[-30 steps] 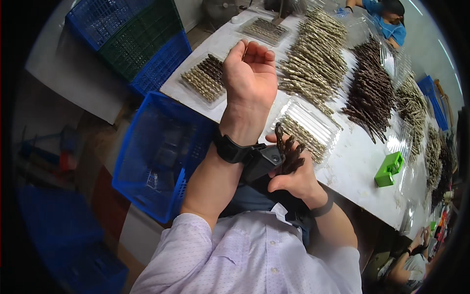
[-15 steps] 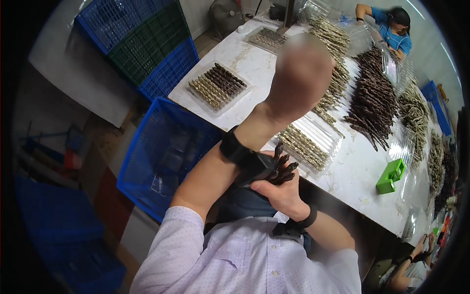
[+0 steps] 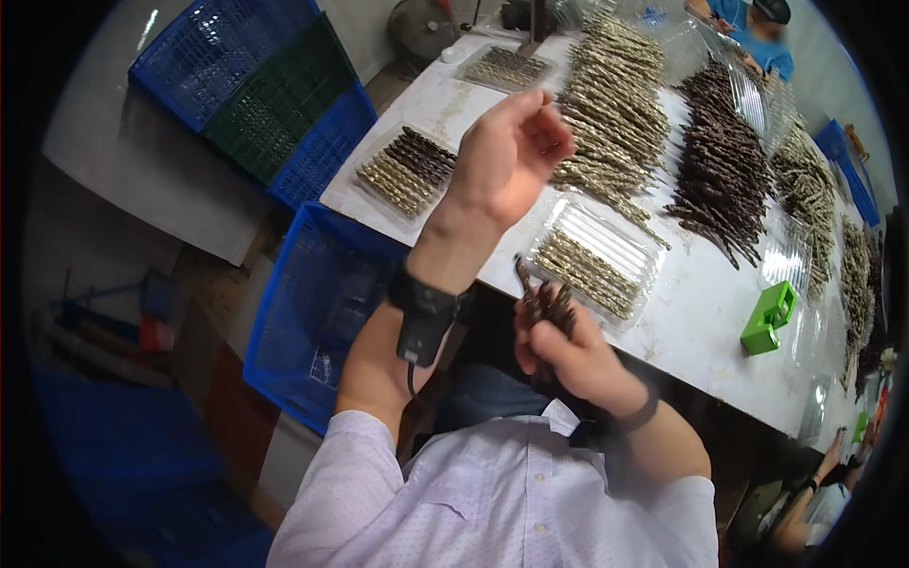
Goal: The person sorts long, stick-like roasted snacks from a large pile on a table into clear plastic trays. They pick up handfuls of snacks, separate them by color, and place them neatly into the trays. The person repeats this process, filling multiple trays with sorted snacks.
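My right hand point(image 3: 582, 360) is closed round a small bundle of dark brown twisted sticks point(image 3: 549, 308), their ends pointing up, just off the table's near edge. Raised over the table, my left hand point(image 3: 511, 161) is empty, its fingers loosely curled and apart. Below it and to the right lies a clear plastic tray point(image 3: 606, 227) whose near half holds a row of gold twisted sticks point(image 3: 587, 273); the grooves of its far half are bare. Another clear tray, to the left, holds gold sticks point(image 3: 393, 182) beside dark brown sticks point(image 3: 426, 154).
Large piles of gold sticks point(image 3: 615, 104) and dark brown sticks point(image 3: 724, 170) cover the white table's point(image 3: 701, 331) far side. A green tape dispenser point(image 3: 769, 318) stands at right. Blue crates point(image 3: 289, 312) are at left. Co-workers point(image 3: 757, 38) sit at the far right and lower right.
My left hand has come down and left from high over the table, no longer hiding the gold pile. My right hand, still gripping the dark sticks, has shifted slightly right.
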`<action>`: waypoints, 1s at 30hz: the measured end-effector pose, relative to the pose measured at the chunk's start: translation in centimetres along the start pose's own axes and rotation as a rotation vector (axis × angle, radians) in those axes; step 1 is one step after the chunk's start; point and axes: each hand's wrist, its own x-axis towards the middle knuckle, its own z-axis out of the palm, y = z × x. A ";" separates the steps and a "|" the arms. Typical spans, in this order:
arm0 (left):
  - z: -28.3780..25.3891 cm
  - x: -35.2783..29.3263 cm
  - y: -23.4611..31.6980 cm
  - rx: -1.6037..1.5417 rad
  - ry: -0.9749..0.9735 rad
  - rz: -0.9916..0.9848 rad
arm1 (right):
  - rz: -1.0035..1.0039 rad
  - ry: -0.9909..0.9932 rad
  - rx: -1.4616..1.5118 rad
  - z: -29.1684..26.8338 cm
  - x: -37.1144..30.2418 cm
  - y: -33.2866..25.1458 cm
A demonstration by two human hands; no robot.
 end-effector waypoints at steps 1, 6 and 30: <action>0.2 -1.3 -0.7 0.241 -0.018 0.081 | 0.044 0.026 0.080 -0.9 -0.4 -0.9; -2.6 -9.8 -5.3 0.690 -0.168 -0.072 | 0.052 0.203 0.012 -4.0 -1.8 -3.8; -3.3 -10.9 -9.9 0.760 -0.465 -0.405 | 0.239 0.449 -0.372 -7.4 -1.8 -4.4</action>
